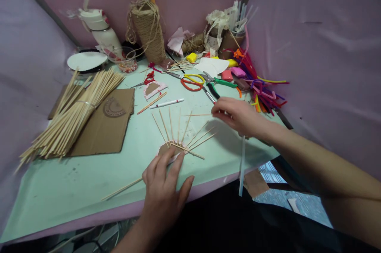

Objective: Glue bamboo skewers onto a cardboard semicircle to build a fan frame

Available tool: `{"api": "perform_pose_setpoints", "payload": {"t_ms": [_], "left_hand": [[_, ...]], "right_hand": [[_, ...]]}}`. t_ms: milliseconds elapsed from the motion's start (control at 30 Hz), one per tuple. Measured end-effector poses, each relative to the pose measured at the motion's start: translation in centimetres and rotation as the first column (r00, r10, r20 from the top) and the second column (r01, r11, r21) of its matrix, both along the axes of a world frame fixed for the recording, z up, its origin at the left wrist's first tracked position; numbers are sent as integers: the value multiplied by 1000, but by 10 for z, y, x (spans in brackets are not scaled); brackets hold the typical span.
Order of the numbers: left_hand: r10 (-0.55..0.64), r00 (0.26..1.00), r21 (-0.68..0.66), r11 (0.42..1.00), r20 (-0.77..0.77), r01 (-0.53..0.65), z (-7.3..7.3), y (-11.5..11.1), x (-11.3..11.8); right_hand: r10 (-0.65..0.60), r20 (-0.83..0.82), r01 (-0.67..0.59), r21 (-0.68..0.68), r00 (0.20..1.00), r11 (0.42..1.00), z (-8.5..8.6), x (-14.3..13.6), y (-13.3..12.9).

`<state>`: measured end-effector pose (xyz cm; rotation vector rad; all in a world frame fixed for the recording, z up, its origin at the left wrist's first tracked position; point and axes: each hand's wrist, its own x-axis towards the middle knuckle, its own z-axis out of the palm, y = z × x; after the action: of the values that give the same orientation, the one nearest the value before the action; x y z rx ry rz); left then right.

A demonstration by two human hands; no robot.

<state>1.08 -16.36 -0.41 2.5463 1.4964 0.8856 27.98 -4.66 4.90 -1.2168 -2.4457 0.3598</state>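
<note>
My left hand (163,173) lies with fingers spread over a small piece of brown cardboard (165,148) with a pinkish edge, covering part of it. Several thin wooden sticks (171,125) fan out from the far side of that piece, and one lies crosswise over it. In my right hand (233,114), thumb and fingers pinch the end of a wooden skewer (196,115), which points left above the fan. Another long skewer (122,188) reaches out from under the left hand toward the front edge.
At left, a bundle of skewers (74,114) rests on a cardboard sheet (114,138) near a protractor (114,107). Scissors (192,81), pruning shears (220,82) and a white pen (167,103) lie beyond the fan. Twine (149,31), a bottle (102,31) and pipe cleaners (263,86) stand or lie farther back.
</note>
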Motion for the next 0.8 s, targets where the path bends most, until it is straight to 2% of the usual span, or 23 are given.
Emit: {"api": "perform_pose_setpoints", "payload": {"t_ms": [67, 133, 233, 300, 367, 400, 433, 467, 500, 533, 567, 600, 667, 800], "left_hand": [[-64, 975, -126, 988, 215, 92, 11, 0, 5], [-54, 909, -242, 956, 414, 167, 17, -1, 14], [69, 743, -353, 906, 666, 232, 18, -5, 26], [173, 566, -384, 880, 806, 278, 15, -10, 27], [238, 394, -372, 876, 888, 309, 13, -15, 20], [243, 381, -366, 883, 892, 293, 12, -16, 15], [222, 432, -357, 897, 874, 261, 11, -16, 9], [191, 556, -351, 916, 809, 196, 10, -16, 3], [113, 712, -300, 943, 693, 142, 8, -14, -2], [31, 833, -231, 966, 553, 118, 6, -12, -6], [-41, 906, -154, 981, 422, 116, 3, -10, -8], [-96, 943, -81, 988, 320, 128, 0, -8, -9], [-157, 967, 35, 988, 203, 153, -6, -5, -8], [-177, 976, 129, 979, 131, 160, -16, -2, -5]], "right_hand": [[17, -213, -64, -214, 977, 975, 9, -23, -37], [74, -326, -188, -334, 942, 924, 12, -50, -71], [73, -406, -234, -361, 911, 903, 8, -74, -102], [33, -377, -165, -324, 926, 931, 3, -67, -107], [-91, -273, 23, -241, 958, 970, -3, -39, -104], [-188, -184, 160, -158, 965, 974, -7, -19, -101], [-313, -76, 308, -67, 947, 949, -12, 3, -98], [-415, 27, 415, 12, 909, 910, -18, 25, -94], [-475, 121, 472, 55, 871, 880, -24, 46, -92], [-513, 215, 513, 58, 831, 856, -31, 65, -89], [-532, 281, 541, 51, 799, 840, -39, 80, -88], [-528, 324, 553, 18, 785, 833, -46, 91, -86], [-506, 344, 554, -51, 791, 831, -58, 102, -82], [-525, 285, 577, -142, 802, 804, -64, 99, -74]]}}
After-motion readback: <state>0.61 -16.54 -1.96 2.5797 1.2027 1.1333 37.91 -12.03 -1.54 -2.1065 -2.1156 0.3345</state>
